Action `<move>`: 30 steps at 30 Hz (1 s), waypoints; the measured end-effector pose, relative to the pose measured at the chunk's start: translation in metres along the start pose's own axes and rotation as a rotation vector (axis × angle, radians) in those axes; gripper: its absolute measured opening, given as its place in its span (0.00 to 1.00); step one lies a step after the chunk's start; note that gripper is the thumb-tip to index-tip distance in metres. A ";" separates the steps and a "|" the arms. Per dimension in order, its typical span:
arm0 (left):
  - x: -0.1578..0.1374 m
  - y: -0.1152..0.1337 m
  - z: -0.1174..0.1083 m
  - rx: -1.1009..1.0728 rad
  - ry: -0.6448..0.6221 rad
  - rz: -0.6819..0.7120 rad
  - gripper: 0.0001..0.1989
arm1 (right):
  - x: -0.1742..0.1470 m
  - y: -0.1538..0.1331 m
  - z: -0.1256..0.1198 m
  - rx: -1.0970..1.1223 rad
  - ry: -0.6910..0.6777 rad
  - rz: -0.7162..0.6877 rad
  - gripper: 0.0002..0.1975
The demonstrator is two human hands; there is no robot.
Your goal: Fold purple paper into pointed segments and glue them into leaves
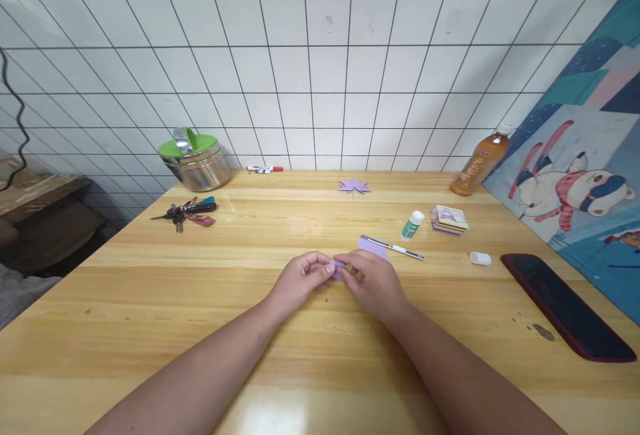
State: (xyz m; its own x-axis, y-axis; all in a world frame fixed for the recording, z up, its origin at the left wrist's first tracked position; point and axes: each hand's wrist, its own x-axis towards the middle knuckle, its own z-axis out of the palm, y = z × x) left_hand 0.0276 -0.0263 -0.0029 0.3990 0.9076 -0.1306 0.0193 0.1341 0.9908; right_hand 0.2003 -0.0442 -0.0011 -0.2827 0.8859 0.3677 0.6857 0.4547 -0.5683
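Observation:
Between my two hands is a small piece of purple paper (338, 271), mostly covered by the fingers. My left hand (303, 278) pinches its left side with thumb and forefinger. From the right, my right hand (374, 281) grips the same piece with its fingertips. Just beyond the right hand lies a flat purple sheet (373, 247), partly hidden by that hand. A slim craft knife (395, 248) rests across the sheet. Farther back on the wooden table (280, 221) sits a pointed purple paper shape (354, 186), like a leaf or star.
A glue stick (413, 226) stands uncapped-looking near a stack of coloured paper (449, 219); a white cap (480, 259) lies nearby. At right are a phone (565, 305) and a drink bottle (481, 163). Keys (187, 211), a green-lidded steel pot (196, 161) and markers (265, 169) are left and back.

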 end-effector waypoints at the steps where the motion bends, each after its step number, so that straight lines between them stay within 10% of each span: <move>1: 0.001 -0.001 0.000 -0.017 -0.019 -0.004 0.14 | 0.000 0.000 0.000 -0.001 0.007 0.013 0.12; 16: 0.001 -0.001 0.002 -0.052 0.012 -0.056 0.15 | 0.004 0.009 0.009 0.468 -0.087 0.358 0.11; 22: 0.001 -0.004 0.005 0.034 0.013 -0.032 0.15 | 0.001 0.003 0.004 0.100 -0.029 0.140 0.10; 30: -0.003 -0.005 0.008 0.138 0.037 0.069 0.11 | 0.001 0.000 0.004 0.170 -0.099 0.164 0.09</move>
State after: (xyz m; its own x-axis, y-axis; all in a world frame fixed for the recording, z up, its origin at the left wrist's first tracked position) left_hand 0.0336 -0.0326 -0.0076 0.3702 0.9269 -0.0613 0.1203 0.0176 0.9926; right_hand 0.1974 -0.0434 -0.0035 -0.2467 0.9501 0.1911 0.6077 0.3052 -0.7332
